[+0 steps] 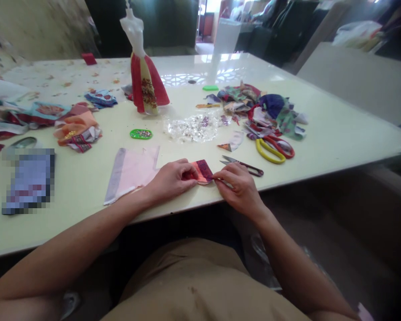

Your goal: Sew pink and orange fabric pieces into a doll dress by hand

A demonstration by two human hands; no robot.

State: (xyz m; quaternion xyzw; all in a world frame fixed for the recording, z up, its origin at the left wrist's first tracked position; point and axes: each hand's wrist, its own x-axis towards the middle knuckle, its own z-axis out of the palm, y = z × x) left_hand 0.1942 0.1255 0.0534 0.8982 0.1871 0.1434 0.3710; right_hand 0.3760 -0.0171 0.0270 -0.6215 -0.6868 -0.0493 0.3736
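Observation:
A small orange and maroon fabric patch [203, 170] lies just above the table near its front edge, between my two hands. My left hand [172, 178] is closed in a pinch on the patch's orange side. At the maroon edge, the thumb and fingers of my right hand [239, 189] are pinched together; any needle or thread there is too small to make out. Dark thread snips [250, 169] rest with blades apart just beyond my right hand. Under and behind my left forearm spreads a pale pink cloth piece [137, 165] with a grey border.
Clear beads [190, 128] lie in a heap past my hands, beside a green bead dish [141, 133]. Scissors [270, 150] with yellow and red handles sit by a scrap pile [243, 100]. A small dress form [133, 33] stands behind; more scraps [78, 129] lie left.

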